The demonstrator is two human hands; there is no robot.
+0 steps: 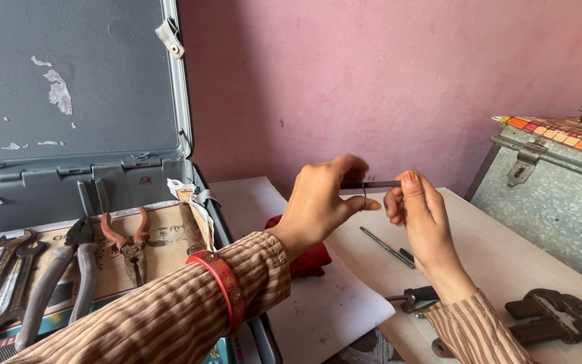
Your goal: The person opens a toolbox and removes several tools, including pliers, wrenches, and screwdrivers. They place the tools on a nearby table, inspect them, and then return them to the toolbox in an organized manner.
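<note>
Pink wall [385, 74] fills the upper middle and right of the frame, and in front of it, at centre, both hands are raised above the desk [500, 256]. Left hand [321, 202] is closed, thumb and fingers pinching one end of a thin dark metal rod [380, 184] that lies level between the hands; right hand [419, 212] is also closed, its fingertips gripping the rod's other end. Both sleeves are brown-striped, and a red bangle [223, 286] sits on the left forearm in the lower middle. Below the hands, a second thin rod [385, 247] lies on the desk, apart from them. Red cloth [308, 259] shows just behind the left wrist, resting partly on a white sheet [331, 310]. At lower right a dark clamp-like tool [550, 317] lies on the desk, and a small dark-handled tool [415, 296] lies near the right forearm. On the left, an open grey case [69, 87] stands with its lid up; inside lie pliers [126, 246] with orange handles, larger grey pliers [62, 269] and wrenches [1, 276] at far left. A galvanised metal trunk [547, 195] with a patterned top stands at the right edge.
</note>
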